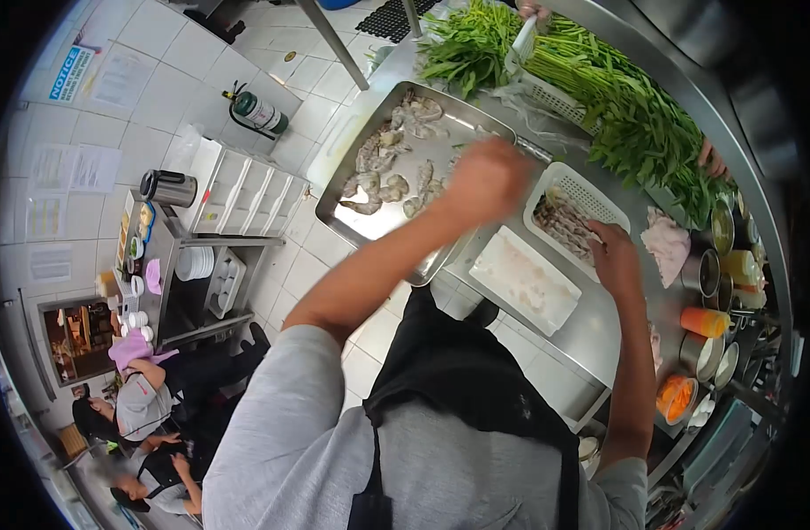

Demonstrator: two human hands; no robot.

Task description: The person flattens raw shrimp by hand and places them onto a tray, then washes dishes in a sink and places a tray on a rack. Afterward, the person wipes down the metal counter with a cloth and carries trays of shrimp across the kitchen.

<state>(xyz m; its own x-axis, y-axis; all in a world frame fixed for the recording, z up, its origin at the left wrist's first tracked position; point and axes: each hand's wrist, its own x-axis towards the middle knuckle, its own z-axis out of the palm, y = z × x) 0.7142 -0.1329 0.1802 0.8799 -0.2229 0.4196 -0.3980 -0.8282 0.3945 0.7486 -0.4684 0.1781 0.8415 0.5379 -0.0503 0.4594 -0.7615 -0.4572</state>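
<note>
My left hand (pixel 491 181) is smeared by motion above the right side of a metal tray (pixel 334 190); its fingers cannot be made out. Grey raw shrimp (pixel 378 155) lie in loose groups across that tray. My right hand (pixel 615 256) reaches over the near right rim of a white perforated basket (pixel 603 196), its curled fingers closed at the pile of shrimp (pixel 559 221) inside. In front of the basket stands a white rectangular container (pixel 524 281) with a pale, wet-looking surface.
Leafy green stalks (pixel 617 97) fill the back of the metal counter, with another person's hand (pixel 712 161) beside them. Sauce containers and an orange-filled tub (pixel 677 397) line the right. Two people (pixel 144 406) stand at the left. A fire extinguisher (pixel 256 110) is by the wall.
</note>
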